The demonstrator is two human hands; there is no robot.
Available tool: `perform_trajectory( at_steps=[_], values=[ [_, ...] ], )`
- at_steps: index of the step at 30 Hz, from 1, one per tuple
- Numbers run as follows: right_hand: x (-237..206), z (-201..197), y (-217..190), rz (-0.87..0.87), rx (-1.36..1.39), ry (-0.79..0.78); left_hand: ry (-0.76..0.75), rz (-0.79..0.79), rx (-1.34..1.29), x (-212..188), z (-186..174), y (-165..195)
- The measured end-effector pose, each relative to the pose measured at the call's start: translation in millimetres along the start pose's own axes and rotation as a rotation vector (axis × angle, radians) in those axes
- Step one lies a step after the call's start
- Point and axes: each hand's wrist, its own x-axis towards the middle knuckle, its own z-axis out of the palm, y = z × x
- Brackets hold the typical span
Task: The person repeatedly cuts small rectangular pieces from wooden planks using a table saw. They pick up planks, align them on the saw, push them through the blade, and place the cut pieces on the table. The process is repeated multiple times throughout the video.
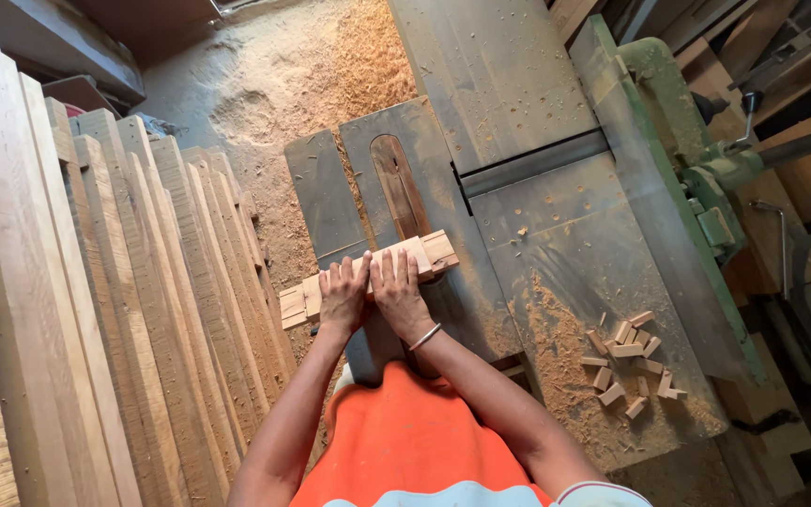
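Pressing down side by side, the left hand [343, 299] and the right hand [398, 291] lie flat on a bundle of short wooden strips [368, 275] held together as one block. Fingers of both hands are spread and extended over the top of the strips; neither grip is closed around the wood, the palms simply bear on it. A metal bangle [425, 336] sits on the right wrist.

The bundle lies crosswise on the sliding metal plate [405, 188] of a woodworking machine, just in front of the long slot [400, 185] in that plate. Its left end overhangs the plate edge.

On the main machine desk [574, 253], well to the right, a small heap of cut wooden offcuts [631, 361] sits among sawdust. A green fence [659, 169] runs along the far right side. Long planks [124, 310] stand stacked on the left. Sawdust [312, 75] covers the floor beyond.
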Motion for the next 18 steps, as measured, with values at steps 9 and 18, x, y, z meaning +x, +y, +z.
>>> perform_trajectory(
  at_steps=[9,18],
  values=[
    [7,7,5,0.004,0.027,-0.022,-0.032,-0.015,-0.026,10,6,-2],
    [18,12,8,0.0,0.015,-0.018,-0.047,-0.019,-0.04,20,9,-6]
  ],
)
